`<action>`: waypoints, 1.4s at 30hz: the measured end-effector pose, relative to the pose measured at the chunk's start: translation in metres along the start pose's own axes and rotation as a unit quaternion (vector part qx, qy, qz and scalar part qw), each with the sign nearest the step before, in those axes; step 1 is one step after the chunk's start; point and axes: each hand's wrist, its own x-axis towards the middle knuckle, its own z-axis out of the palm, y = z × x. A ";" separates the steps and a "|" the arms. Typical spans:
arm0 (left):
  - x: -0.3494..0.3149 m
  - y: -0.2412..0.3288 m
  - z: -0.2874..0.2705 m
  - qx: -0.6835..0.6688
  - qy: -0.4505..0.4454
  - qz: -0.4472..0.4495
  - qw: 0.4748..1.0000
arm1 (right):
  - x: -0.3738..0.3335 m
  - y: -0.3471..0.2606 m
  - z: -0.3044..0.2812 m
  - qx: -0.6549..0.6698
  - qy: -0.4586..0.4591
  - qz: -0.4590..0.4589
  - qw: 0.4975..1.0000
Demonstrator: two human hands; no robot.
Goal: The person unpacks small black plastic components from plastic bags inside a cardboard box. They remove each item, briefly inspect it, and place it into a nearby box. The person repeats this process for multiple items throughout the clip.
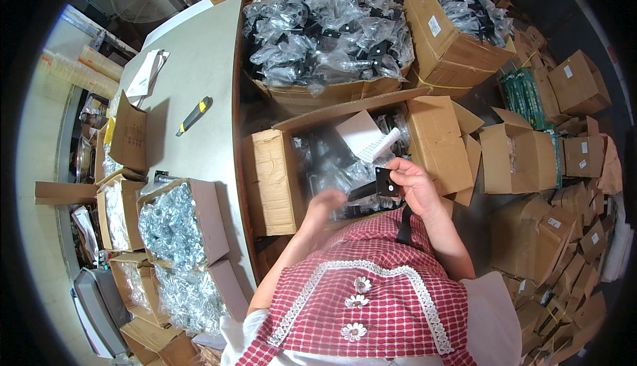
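My right hand [413,181] pinches a black metal bracket [385,183] by the edge of its flat plate, which has holes in it. A dark bar runs from the plate toward my left hand [328,201]. That hand is smeared by motion, so its grip on the bar cannot be made out. Both hands are over an open cardboard box [271,183] in front of my body. Inside it lie clear plastic bags [335,173] with dark parts. A white sheet of labels [366,137] rests on top of them.
A grey table [215,67] at the left bears a yellow-black utility knife [194,116] and papers [147,73]. Beyond the box stands a carton [332,92] heaped with bagged black parts. Boxes of small bagged hardware [171,226] stand at left, more cartons [521,157] at right.
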 end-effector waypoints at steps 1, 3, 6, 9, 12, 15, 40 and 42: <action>-0.004 0.004 0.005 -0.020 0.003 0.008 1.000 | 0.000 0.001 0.003 -0.017 0.000 -0.011 1.000; -0.010 0.012 0.013 -0.039 -0.003 0.023 0.999 | -0.003 0.003 0.008 -0.077 -0.034 -0.018 0.996; -0.022 0.024 0.023 -0.073 -0.039 0.039 0.996 | -0.005 0.007 0.014 -0.133 -0.085 -0.026 0.987; -0.032 0.035 0.033 -0.153 -0.086 0.060 0.983 | -0.007 0.009 0.018 -0.185 -0.108 -0.057 0.975; -0.038 0.043 0.036 -0.181 -0.115 0.067 0.975 | -0.014 0.003 0.014 -0.175 -0.111 -0.057 0.977; -0.038 0.047 0.034 -0.209 -0.152 0.010 0.966 | -0.019 -0.002 0.009 -0.161 -0.112 -0.027 0.980; 0.063 0.066 0.213 -0.034 -0.426 0.029 0.903 | -0.117 -0.058 -0.150 -0.254 0.266 -0.138 0.920; 0.077 0.062 0.219 0.031 -0.312 0.104 0.944 | -0.115 -0.049 -0.199 -0.138 0.429 -0.231 0.863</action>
